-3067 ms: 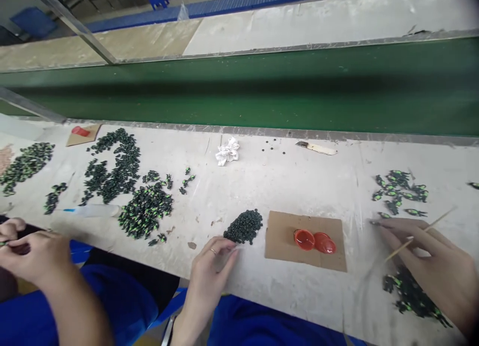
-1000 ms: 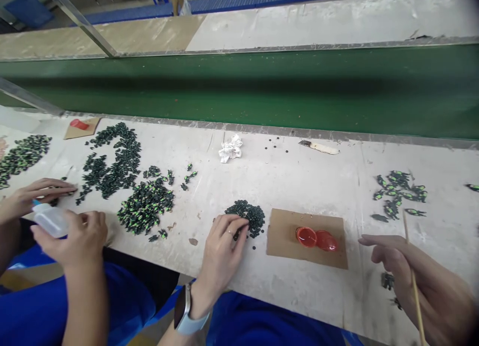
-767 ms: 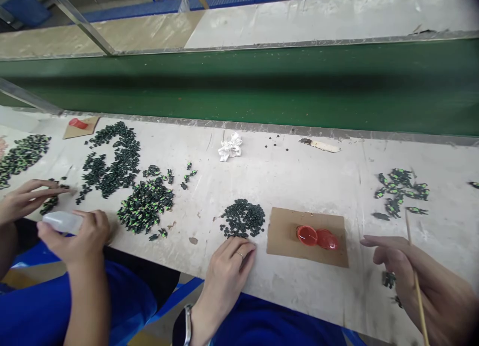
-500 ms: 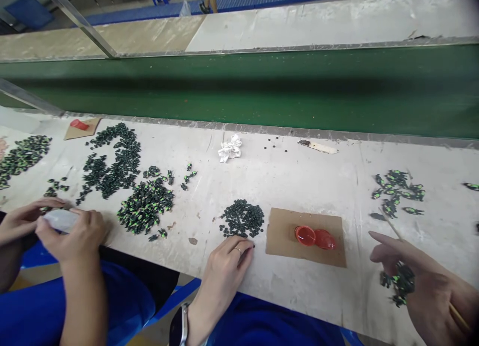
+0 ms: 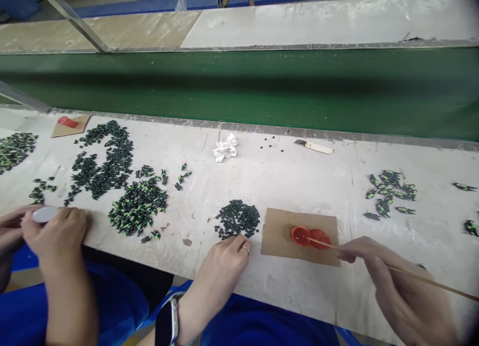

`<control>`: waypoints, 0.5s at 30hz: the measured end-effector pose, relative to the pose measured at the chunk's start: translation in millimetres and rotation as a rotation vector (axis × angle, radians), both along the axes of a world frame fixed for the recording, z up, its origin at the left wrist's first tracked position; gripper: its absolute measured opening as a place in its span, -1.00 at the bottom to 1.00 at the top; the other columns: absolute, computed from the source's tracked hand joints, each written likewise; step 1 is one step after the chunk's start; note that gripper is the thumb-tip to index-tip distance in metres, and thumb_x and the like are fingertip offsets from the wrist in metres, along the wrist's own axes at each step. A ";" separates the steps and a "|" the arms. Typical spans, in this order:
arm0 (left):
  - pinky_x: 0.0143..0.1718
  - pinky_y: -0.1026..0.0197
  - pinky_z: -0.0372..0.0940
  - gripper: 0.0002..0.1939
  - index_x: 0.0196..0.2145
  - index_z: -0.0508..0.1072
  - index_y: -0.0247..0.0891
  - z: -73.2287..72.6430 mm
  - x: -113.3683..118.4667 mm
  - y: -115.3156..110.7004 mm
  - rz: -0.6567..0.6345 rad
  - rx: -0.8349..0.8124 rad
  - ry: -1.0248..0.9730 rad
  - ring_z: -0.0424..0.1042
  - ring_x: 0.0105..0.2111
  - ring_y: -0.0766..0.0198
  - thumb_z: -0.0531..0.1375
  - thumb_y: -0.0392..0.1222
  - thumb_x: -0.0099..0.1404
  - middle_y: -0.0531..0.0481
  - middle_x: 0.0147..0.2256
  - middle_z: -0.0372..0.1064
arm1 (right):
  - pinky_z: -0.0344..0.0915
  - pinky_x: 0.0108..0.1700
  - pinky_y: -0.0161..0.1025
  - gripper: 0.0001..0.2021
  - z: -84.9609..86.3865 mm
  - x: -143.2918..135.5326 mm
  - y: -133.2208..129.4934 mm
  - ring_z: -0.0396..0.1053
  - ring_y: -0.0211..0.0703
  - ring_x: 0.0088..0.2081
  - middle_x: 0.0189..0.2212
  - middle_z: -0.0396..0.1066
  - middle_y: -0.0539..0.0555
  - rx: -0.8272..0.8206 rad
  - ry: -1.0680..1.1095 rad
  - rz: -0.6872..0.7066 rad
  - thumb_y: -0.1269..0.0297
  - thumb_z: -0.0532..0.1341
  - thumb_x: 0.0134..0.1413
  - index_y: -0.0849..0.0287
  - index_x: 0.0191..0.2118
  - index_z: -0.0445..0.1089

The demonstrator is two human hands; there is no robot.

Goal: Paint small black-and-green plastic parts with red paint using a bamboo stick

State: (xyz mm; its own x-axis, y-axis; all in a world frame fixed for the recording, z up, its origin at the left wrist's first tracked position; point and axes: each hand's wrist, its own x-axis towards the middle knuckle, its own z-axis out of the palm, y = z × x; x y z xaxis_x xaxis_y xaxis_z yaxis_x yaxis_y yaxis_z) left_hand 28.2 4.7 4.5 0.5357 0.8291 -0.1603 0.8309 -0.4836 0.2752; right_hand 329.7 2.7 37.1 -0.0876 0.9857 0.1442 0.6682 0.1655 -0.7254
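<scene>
The right hand [image 5: 396, 286] was closed on a thin wooden stick [image 5: 374, 262], whose tip touched the red paint [image 5: 310, 236] on the cardboard [image 5: 279, 233]. The left hand [image 5: 224, 263] lay with fingers curled, holding nothing visible, just near the pile of dark pieces [image 5: 237, 218]. At far left, a co-worker's hands [image 5: 52, 233] held a white bottle [image 5: 44, 214]. Farther, the green belt [image 5: 239, 91] ran across.
</scene>
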 end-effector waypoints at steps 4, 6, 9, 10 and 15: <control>-0.58 0.08 0.43 -0.56 -0.38 0.50 -0.31 10.3 13.5 5.9 -0.097 -0.019 0.108 0.56 -0.46 -0.06 0.08 -0.77 -0.03 -0.19 -0.39 0.54 | 0.43 -0.47 -0.32 -0.75 -15.3 -21.2 6.8 0.49 -0.20 -0.45 -0.41 0.49 -0.09 0.034 0.043 0.093 0.23 0.05 0.41 -0.07 -0.24 0.47; -0.60 0.06 0.42 -0.51 -0.36 0.53 -0.39 14.2 19.2 9.0 -0.125 -0.033 0.137 0.55 -0.48 -0.09 0.07 -0.79 -0.14 -0.25 -0.39 0.56 | 0.37 -0.45 -0.30 -0.73 -22.2 -29.9 9.2 0.44 -0.22 -0.45 -0.41 0.44 -0.08 0.035 0.042 0.120 0.24 0.01 0.44 0.00 -0.25 0.42; -0.56 0.07 0.43 -0.46 -0.38 0.54 -0.39 17.8 20.6 12.4 -0.148 -0.064 0.131 0.57 -0.46 -0.10 0.05 -0.81 -0.22 -0.27 -0.39 0.57 | 0.33 -0.41 -0.29 -0.72 -27.7 -33.2 12.0 0.39 -0.25 -0.43 -0.39 0.41 -0.06 0.040 0.016 0.184 0.31 -0.01 0.47 0.07 -0.26 0.38; -0.55 0.07 0.43 -0.48 -0.39 0.53 -0.37 18.7 19.3 12.9 -0.147 -0.076 0.111 0.57 -0.46 -0.10 0.05 -0.81 -0.20 -0.27 -0.39 0.57 | 0.32 -0.41 -0.29 -0.74 -28.2 -32.3 12.5 0.39 -0.25 -0.41 -0.37 0.42 -0.05 0.043 0.006 0.204 0.33 0.00 0.48 0.09 -0.25 0.39; -0.46 0.14 0.43 -0.66 -0.34 0.48 -0.22 16.9 15.2 7.6 -0.080 -0.155 -0.158 0.55 -0.44 0.07 0.14 -0.66 0.21 -0.10 -0.37 0.55 | 0.33 -0.38 -0.30 -0.73 -26.3 -28.4 12.1 0.38 -0.26 -0.37 -0.35 0.41 -0.04 0.048 0.011 0.228 0.33 0.01 0.51 0.15 -0.23 0.40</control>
State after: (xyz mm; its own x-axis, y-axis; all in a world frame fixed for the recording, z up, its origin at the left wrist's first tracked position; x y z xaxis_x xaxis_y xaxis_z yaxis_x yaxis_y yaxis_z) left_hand 43.4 12.4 21.3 0.6274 0.7550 -0.1908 0.7320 -0.4883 0.4751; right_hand 301.3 14.7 10.8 -0.3052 0.9326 0.1926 0.6015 0.3456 -0.7202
